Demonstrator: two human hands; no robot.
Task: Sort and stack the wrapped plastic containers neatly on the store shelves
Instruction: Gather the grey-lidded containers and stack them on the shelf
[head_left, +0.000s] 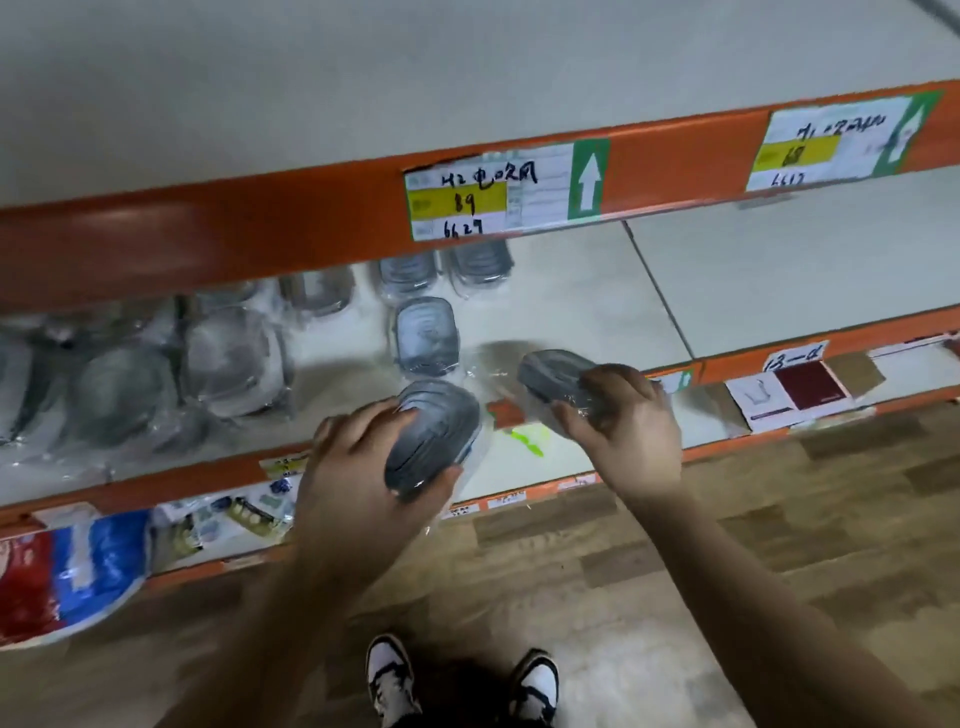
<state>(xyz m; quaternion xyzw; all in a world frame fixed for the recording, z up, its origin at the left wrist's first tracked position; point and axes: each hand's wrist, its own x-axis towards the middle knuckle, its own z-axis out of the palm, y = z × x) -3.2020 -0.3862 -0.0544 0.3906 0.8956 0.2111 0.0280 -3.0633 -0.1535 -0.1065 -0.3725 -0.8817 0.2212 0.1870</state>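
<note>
**A:** Your left hand (358, 467) is clamped round the first grey container (434, 434). The thumb is hooked at its near end and the fingers are curled over the far side.

**B:** It's tilted too, riding right above the front edge of the middle shelf (571, 291), with clear wrap crinkling under your palm.

**A:** Your right hand (623, 431) grips the second grey container (553, 374) from above, fingers bent down over its near end.

**B:** That one's at the same front edge, just beside the first and not touching it. Both are oval, ribbed and dark grey, sealed in glossy film.

**A:** Just behind your hands, a third wrapped container (426, 335) lies flat on the shelf.

**B:** Two more (408, 273) sit side by side near the back edge, half hidden by the orange beam (208, 228). Toward the left end there's a loose heap of wrapped containers (223, 358), too blurred to count.
</note>
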